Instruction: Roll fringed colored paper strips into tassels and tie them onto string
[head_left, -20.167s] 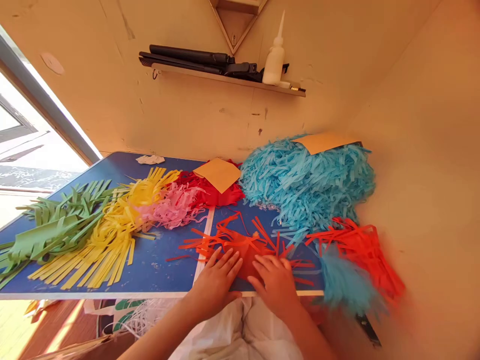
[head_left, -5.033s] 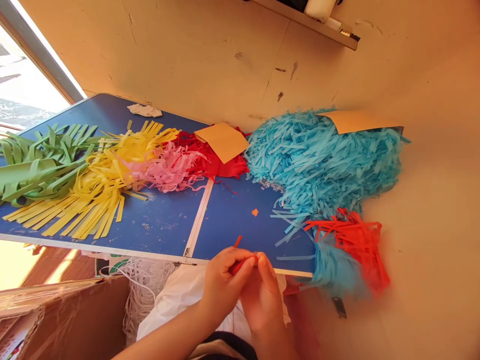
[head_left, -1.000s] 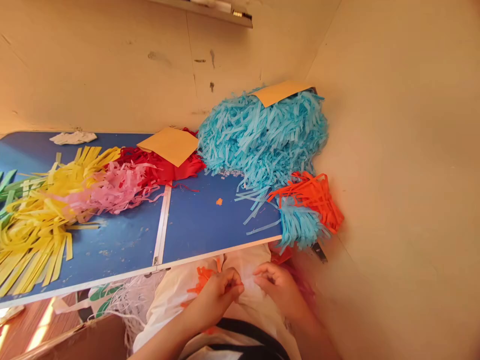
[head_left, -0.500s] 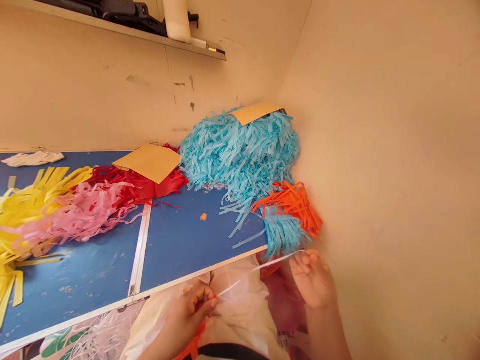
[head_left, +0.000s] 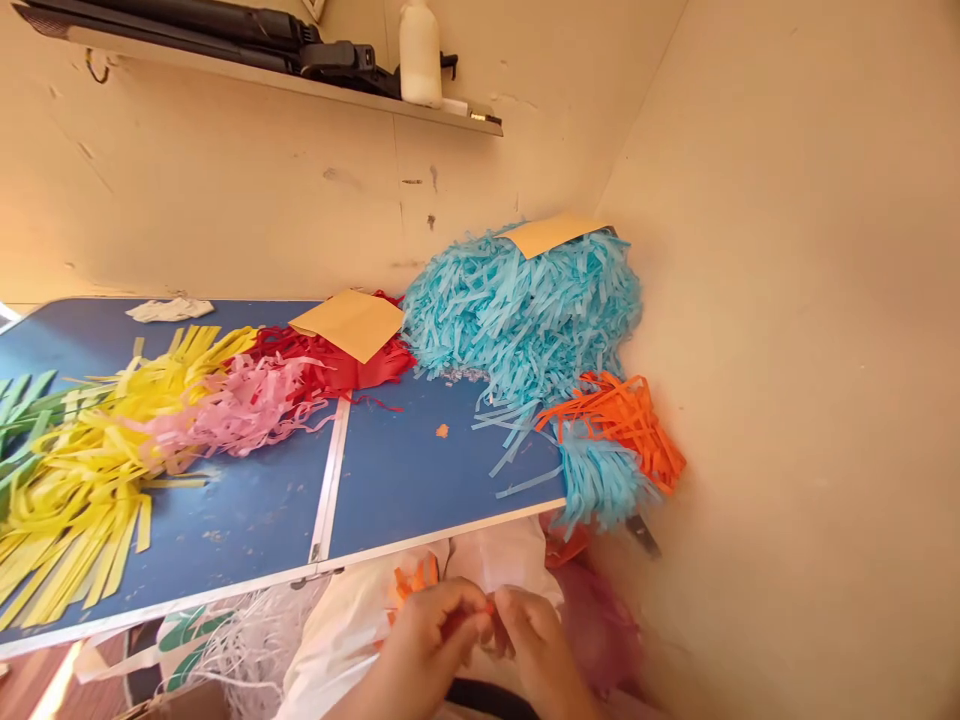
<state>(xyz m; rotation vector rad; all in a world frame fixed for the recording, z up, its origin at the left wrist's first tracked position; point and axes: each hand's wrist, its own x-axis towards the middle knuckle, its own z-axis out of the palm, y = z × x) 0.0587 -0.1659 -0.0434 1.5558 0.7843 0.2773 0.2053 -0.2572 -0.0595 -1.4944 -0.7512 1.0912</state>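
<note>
Both hands meet low in front of me, above my lap. My left hand (head_left: pixel 442 625) is closed in a pinch on a bundle of orange paper strips (head_left: pixel 416 578); the strips fan out behind it and a small orange tip shows between the hands. Pressed up against that tip, my right hand (head_left: pixel 538 640) has its thumb and fingers closed. What it pinches is hidden by the fingers. A light-blue paper tassel (head_left: pixel 600 475) hangs over the table's near right corner, with an orange tassel (head_left: pixel 637 425) beside and behind it.
On the blue table (head_left: pixel 420 490) lie a large light-blue fringe pile (head_left: pixel 525 310), red fringe (head_left: pixel 382 370), pink fringe (head_left: pixel 255 405) and yellow fringe (head_left: pixel 82 500). Cardboard pieces (head_left: pixel 352 322) rest on top. A wall shelf (head_left: pixel 262 85) hangs above; white strands (head_left: pixel 259 650) lie below the table edge.
My right hand has come left and down to meet my left hand. The white string stretched between them no longer shows. The view has shifted left, bringing green fringe into sight.
</note>
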